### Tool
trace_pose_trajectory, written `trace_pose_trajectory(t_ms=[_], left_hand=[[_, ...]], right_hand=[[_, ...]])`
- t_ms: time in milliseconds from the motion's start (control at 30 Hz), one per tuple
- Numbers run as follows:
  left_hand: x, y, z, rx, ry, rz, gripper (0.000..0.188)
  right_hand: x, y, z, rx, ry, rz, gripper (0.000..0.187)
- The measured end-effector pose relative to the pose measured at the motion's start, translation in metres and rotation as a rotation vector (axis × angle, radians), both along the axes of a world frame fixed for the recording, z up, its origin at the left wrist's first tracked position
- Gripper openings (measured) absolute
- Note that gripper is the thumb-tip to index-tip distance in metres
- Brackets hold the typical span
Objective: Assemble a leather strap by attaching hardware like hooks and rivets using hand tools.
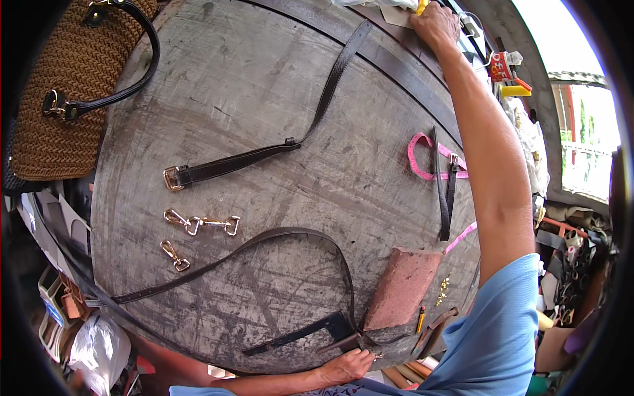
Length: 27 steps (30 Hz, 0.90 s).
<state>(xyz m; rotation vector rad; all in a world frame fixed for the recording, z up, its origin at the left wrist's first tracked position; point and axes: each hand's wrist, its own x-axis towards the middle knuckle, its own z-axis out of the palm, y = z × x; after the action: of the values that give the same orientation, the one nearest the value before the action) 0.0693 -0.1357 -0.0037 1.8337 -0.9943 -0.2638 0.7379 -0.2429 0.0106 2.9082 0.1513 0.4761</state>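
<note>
At the table's near edge, my left hand [347,367] is closed, its fingers curled beside a dark L-shaped metal square [300,335]. What lies inside its grip is hidden. A long thin dark strap [284,232] curves over the table and passes close by that hand. My right arm stretches to the far right edge, where my right hand [436,28] has bent fingers against a small yellow thing [422,6], partly cut off by the picture's rim. Mid-table lies a dark belt-like strap [238,165] with a gold buckle. Gold swivel clasps [175,256] sit below it.
A reddish brick [403,288], a pencil [421,319] and small gold pieces [442,290] lie near right. Further up are a pink measuring tape [413,155] and a short buckled strap [442,198]. A brown woven handbag [72,86] stands at the left edge.
</note>
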Motion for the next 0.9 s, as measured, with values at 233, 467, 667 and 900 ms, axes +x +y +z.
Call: trace_pose_trajectory(t_ms=[233, 467, 667, 900], left_hand=[[-0.003, -0.004, -0.004, 0.002, -0.049, -0.016, 0.021], [-0.005, -0.004, -0.01, -0.008, -0.009, -0.073, 0.021], [-0.003, -0.004, -0.011, -0.055, -0.005, -0.04, 0.019], [-0.004, -0.001, -0.007, -0.01, -0.059, -0.069, 0.022]], right_hand=[[0.003, 0.01, 0.023, 0.077, 0.141, -0.214, 0.052], [-0.005, 0.0, 0.007, 0.289, 0.222, -0.26, 0.063], [-0.006, 0.021, 0.022, 0.111, 0.184, -0.183, 0.042], [-0.026, 0.038, 0.027, 0.056, 0.082, -0.168, 0.04]])
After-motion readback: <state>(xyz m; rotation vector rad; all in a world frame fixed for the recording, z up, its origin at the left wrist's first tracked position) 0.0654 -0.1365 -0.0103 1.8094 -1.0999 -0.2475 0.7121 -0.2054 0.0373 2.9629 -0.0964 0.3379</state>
